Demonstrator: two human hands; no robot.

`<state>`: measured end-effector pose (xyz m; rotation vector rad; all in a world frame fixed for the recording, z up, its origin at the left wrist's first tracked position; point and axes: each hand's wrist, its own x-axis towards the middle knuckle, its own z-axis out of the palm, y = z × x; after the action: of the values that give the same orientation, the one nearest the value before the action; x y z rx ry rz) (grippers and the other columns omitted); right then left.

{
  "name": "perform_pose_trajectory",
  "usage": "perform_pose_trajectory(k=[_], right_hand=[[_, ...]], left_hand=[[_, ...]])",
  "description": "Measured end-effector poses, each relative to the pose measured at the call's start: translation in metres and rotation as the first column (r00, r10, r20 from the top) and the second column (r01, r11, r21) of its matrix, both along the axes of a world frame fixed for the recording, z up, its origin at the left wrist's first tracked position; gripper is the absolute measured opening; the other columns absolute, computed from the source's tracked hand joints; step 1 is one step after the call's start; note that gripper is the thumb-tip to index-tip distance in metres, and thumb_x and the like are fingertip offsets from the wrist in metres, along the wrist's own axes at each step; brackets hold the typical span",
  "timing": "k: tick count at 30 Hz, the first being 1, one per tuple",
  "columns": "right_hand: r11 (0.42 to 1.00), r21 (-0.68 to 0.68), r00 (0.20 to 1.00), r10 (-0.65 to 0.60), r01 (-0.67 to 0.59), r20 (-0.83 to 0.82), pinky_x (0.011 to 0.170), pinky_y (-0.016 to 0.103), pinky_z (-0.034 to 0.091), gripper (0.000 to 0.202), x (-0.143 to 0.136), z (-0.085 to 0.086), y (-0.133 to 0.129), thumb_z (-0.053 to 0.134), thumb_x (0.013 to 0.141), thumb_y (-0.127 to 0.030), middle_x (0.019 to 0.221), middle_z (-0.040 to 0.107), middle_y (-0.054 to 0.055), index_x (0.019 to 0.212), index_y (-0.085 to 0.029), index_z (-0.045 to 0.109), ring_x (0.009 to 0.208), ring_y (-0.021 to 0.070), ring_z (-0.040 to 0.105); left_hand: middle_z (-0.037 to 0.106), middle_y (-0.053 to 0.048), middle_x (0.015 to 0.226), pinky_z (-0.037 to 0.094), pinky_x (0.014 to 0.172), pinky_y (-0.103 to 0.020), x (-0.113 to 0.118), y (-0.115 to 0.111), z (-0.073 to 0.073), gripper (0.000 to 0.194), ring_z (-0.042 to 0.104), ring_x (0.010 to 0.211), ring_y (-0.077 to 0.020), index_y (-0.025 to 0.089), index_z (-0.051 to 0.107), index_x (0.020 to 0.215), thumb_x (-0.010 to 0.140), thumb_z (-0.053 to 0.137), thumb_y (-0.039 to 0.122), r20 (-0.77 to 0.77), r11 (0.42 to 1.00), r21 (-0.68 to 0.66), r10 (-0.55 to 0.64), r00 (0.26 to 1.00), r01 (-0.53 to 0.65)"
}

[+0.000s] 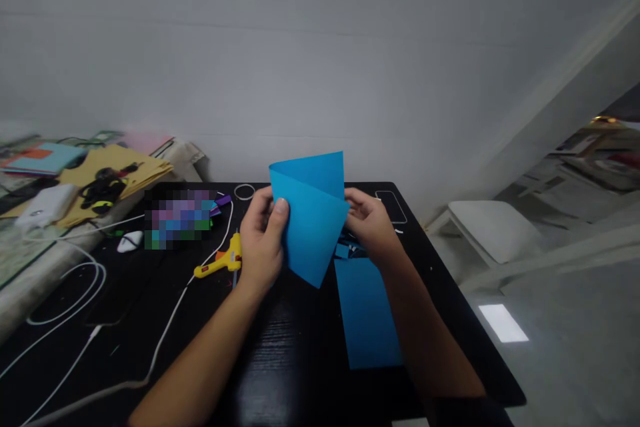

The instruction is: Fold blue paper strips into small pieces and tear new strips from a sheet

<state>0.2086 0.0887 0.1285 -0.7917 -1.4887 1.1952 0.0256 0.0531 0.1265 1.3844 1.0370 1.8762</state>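
Note:
A sheet of blue paper (310, 220), folded over on itself at a slant, is held up above the black table. My left hand (264, 233) grips its left edge, with the thumb on the front face and the fingers behind. At the right edge, my right hand (369, 220) pinches the paper near the overlapping corner; some of its fingertips are hidden behind the sheet. A second blue sheet (367, 317) lies flat under my right forearm. Small blue paper scraps (343, 251) sit just beyond that sheet.
A yellow glue gun (220, 263) rests left of my left hand, its white cable (170, 327) trailing over the black table (270, 360). Farther left are a blurred-out colourful item (180, 219), a phone (111, 303) and brown envelopes (120, 170). A white stool (493, 230) stands right.

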Motion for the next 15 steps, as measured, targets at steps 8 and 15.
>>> perform_pose_trajectory(k=[8, 15], right_hand=[[0.998, 0.031, 0.997, -0.064, 0.063, 0.030, 0.083, 0.042, 0.064, 0.018, 0.008, 0.005, 0.000, 0.082, 0.083, -0.036, 0.093, 0.079, 0.004, 0.096, -0.023, 0.078, 0.087, 0.0220, 0.074], [0.982, 0.151, 0.989, -0.127, 0.115, 0.070, 0.084, 0.040, 0.063, 0.018, -0.001, 0.000, -0.001, 0.079, 0.084, -0.034, 0.097, 0.080, 0.004, 0.098, -0.024, 0.079, 0.091, 0.0222, 0.075]], left_hand=[[0.075, -0.012, 0.112, 0.060, 0.084, -0.043, -0.017, 0.005, -0.007, 0.061, 0.072, 0.101, -0.0287, 0.021, 0.077, 0.090, 0.100, 0.040, 0.069, 0.091, 0.875, -0.119, -0.460, 0.883, 0.469], [0.073, -0.011, 0.123, 0.061, 0.087, -0.044, -0.022, 0.000, -0.005, 0.066, 0.071, 0.106, -0.0314, 0.028, 0.065, 0.137, 0.086, 0.068, 0.069, -0.082, 0.696, -0.355, -0.689, 0.720, 0.624]])
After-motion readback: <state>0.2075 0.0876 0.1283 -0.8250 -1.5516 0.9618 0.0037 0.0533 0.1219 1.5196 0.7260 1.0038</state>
